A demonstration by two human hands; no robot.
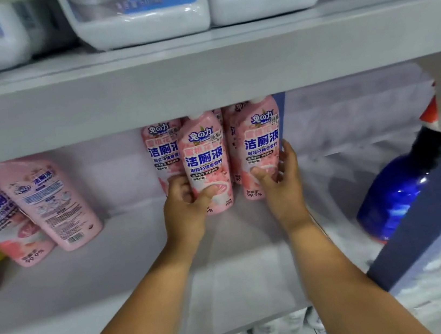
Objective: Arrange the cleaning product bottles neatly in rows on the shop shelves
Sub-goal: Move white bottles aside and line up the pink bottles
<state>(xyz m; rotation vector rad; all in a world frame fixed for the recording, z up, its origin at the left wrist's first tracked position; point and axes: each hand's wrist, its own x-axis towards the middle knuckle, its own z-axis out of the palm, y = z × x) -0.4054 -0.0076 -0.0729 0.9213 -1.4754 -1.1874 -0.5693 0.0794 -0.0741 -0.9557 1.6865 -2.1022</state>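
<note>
Pink bottles (207,165), both hands gripping

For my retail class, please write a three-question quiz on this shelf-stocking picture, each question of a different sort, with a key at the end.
1. True or false: the left hand grips a pink bottle low on its body.
2. Multiple choice: the right hand holds A) the blue bottle, B) a second pink bottle, C) nothing.
3. Short answer: how do the two pink bottles at far left differ in the way they face?

Key
1. True.
2. B.
3. One shows its front label, the other its back label; both appear to tilt.
</note>
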